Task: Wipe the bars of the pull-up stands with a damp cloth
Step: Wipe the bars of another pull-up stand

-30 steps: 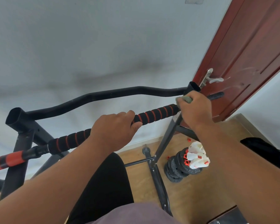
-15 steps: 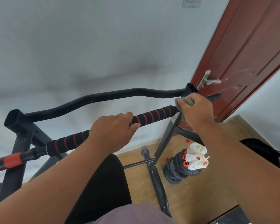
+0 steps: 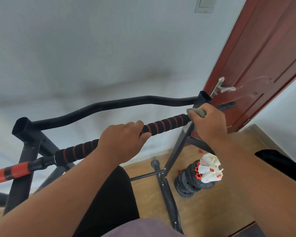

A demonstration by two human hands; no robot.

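Pale wall behind; left hand point(image 3: 121, 142) grips the stiff foam bar point(image 3: 166, 124), right hand point(image 3: 208, 124) clamps the soft cloth point(image 3: 197, 112) around its end.

Home room, red wooden door point(image 3: 256, 65), wood floor point(image 3: 212, 211), stacked weight plates point(image 3: 190, 183)

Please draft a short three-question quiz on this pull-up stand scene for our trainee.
1. True or false: the left hand holds the cloth.
2. Which hand grips the foam-padded bar bare? A) left B) right
3. Fill in: the stack of weight plates sits on the ____.

Key: 1. False; the right hand holds it, at the padding's door-side end. 2. A. 3. Floor.
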